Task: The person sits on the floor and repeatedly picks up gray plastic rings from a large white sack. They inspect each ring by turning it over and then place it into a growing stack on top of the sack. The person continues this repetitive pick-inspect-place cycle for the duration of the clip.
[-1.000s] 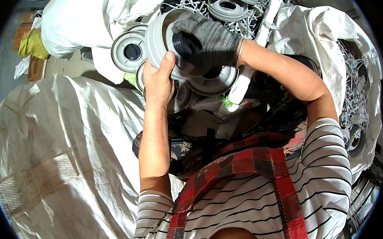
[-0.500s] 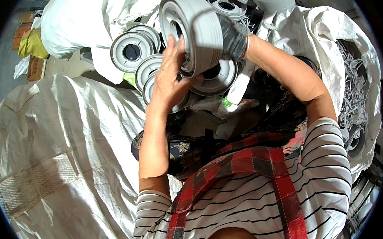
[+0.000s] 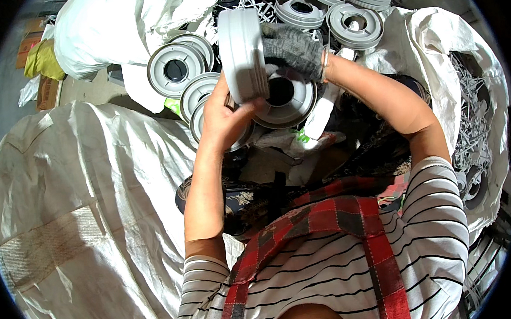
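A pale grey, wheel-shaped plastic part point(image 3: 240, 55) stands on edge between my hands, its ribbed rim toward me. My bare left hand point(image 3: 224, 114) grips its lower left side, the thumb lying along the bottom of the rim. In a dark grey knitted glove, my right hand point(image 3: 297, 50) presses against the right face; its fingertips are partly hidden there. Directly below lies another grey wheel-shaped part point(image 3: 306, 101) with a dark central hole. More such round parts point(image 3: 155, 72) overlap to the left of my left hand.
Several grey round parts point(image 3: 356, 41) are heaped at the upper right, over thin plastic scraps. A white woven sack point(image 3: 92, 169) fills the left side. On the right, an opened white sack point(image 3: 435, 37) holds grey sprue scraps point(image 3: 470, 123). A yellow bag point(image 3: 44, 58) lies far left.
The held part has turned edge-on and looks narrower. My right hand has come slightly left and down from behind it. At the upper right, a tilted blurred part now lies flat on the heap.
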Tool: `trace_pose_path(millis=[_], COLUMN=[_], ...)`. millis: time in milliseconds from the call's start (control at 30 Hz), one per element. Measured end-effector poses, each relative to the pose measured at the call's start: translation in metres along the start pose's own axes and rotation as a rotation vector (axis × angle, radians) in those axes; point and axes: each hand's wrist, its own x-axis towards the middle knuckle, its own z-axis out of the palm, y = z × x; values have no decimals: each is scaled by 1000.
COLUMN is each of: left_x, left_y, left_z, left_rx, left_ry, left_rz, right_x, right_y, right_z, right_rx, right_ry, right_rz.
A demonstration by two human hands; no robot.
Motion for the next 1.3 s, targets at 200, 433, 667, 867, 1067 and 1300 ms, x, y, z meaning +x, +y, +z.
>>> trace_pose_path(millis=[200,433,667,867,1067,1300], left_x=[-5,-6,14,53,55,45], left_y=[19,3,6,0,23,23], left_z=[7,2,-1,-7,-22,-33], left_rx=[571,497,180,-700,-974,-729], left_ry=[93,-193,91,380,493,681], left_rz=[308,256,-89,51,69,194], right_x=[1,-8,0,28,38,39], right_y=[61,160,151,26,-63,149], right_z=[10,-13,9,-11,3,-2], right_rx=[-34,-629,-599,-409,-753,-548], right_ry=[-100,6,-105,188,246,6], right_rz=[337,643,557,-247,-175,580])
